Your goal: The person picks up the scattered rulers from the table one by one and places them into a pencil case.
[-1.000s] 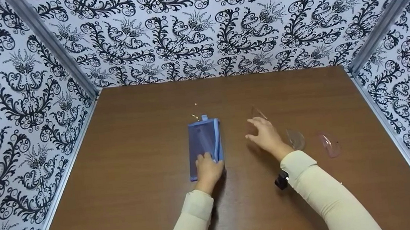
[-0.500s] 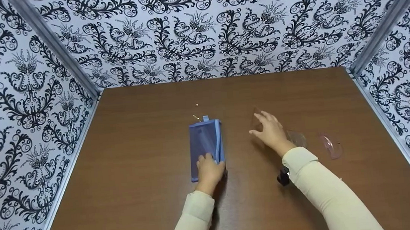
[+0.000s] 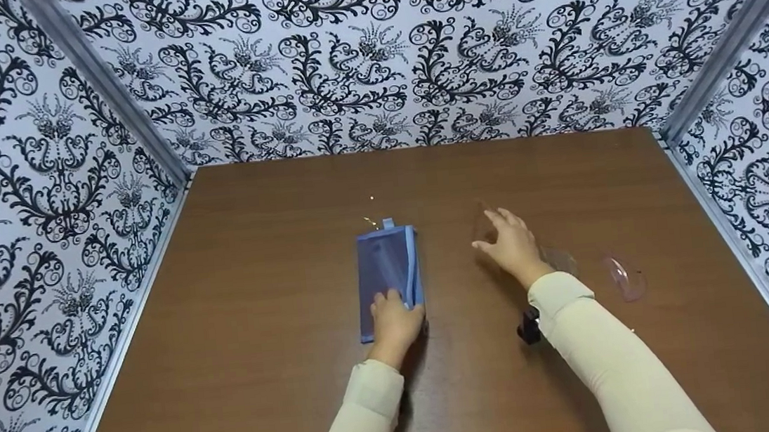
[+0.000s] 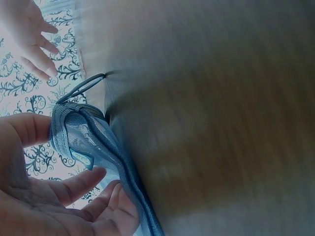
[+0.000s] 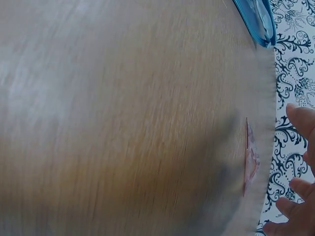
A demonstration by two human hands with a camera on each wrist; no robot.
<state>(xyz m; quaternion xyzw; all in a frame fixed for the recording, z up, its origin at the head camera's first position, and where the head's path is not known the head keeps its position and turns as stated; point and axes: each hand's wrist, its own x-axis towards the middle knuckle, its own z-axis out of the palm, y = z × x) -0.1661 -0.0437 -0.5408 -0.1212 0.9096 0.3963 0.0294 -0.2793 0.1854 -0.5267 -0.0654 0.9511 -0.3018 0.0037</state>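
Observation:
A blue mesh zip pouch (image 3: 381,258) lies lengthwise on the table, its zip along the right side. My left hand (image 3: 397,324) grips its near end; in the left wrist view the thumb touches the pouch (image 4: 93,130) by a cord loop and the fingers curl beneath it. My right hand (image 3: 511,246) hovers with fingers spread, holding nothing, beside a clear, pink-tinted set square (image 3: 480,226) partly hidden by it. The right wrist view shows this set square (image 5: 251,160) flat on the table, apart from the fingers.
A clear semicircular protractor (image 3: 562,259) lies behind the right wrist, partly covered. Farther right is a pink transparent protractor-like piece (image 3: 625,280). A small gold chain (image 3: 371,223) rests at the pouch's far end. Patterned walls (image 3: 342,72) enclose the brown table (image 3: 261,256).
My right hand has shifted slightly right and farther from the pouch, over the set square's side. The left hand and pouch stay in place.

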